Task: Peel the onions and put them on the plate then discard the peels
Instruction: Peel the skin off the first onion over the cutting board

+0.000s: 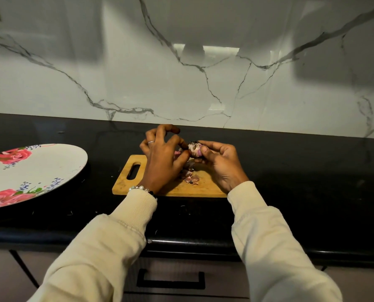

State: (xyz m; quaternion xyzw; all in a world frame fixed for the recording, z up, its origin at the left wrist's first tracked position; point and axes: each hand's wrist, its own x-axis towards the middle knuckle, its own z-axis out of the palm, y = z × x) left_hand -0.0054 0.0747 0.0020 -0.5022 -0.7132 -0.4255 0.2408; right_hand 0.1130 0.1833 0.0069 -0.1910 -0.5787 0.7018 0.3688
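A small purple-white onion (194,149) is held above the wooden cutting board (170,188). My right hand (221,164) grips it from the right, fingers curled round it. My left hand (163,158) pinches a bit of skin at the onion's left side with thumb and forefinger, the other fingers raised. Loose pinkish peels (190,177) lie on the board beneath the hands. A large white plate (57,168) with pink roses sits on the counter at the far left, nothing visible on it.
The black countertop (290,171) runs along a marble-patterned wall (203,73). The board has a handle slot on its left end. Below the counter's front edge is a drawer with a black handle (170,280).
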